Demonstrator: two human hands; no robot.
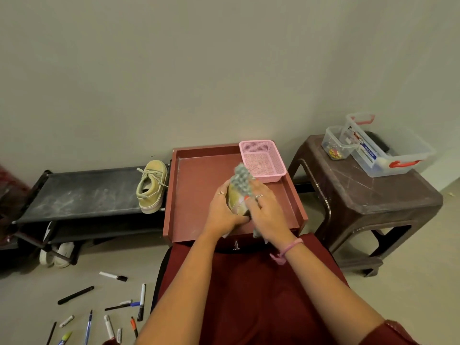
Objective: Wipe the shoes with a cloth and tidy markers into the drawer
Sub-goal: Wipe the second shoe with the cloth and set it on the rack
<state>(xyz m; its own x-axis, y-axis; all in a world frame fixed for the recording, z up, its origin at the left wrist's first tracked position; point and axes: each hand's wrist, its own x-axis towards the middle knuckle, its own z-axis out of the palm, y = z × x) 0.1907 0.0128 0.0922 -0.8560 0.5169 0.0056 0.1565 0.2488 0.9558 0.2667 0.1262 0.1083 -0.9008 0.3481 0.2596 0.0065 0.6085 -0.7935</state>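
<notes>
At the near left, the markers (109, 312) lie scattered on the floor, well apart from the drawer — light, hard, smooth sticks that would likely roll, so each is best pinched across the barrel or several gathered in a fist. Farther back, on the right end of the black shoe rack (82, 192), the second shoe (151, 189) stands with its laces loose; its canvas upper looks soft, the sole stiffer, so the heel or sole edge seems the firm place to hold it.

Over the open red drawer (184, 195), the left hand (224, 210) curls around the shoe in hand (236, 200), gripping it from the left side with the thumb underneath. The right hand (266, 210) lies across the shoe's right side, fingers bent over the grey cloth (241, 181), pressing it against the upper — the cloth is limp and bunches easily, so a wad under the fingers probably wipes better than a loose corner. A pink basket (267, 148) sits in the drawer's far right corner. To the right, a brown stool (373, 195) carries clear plastic boxes (398, 155).
</notes>
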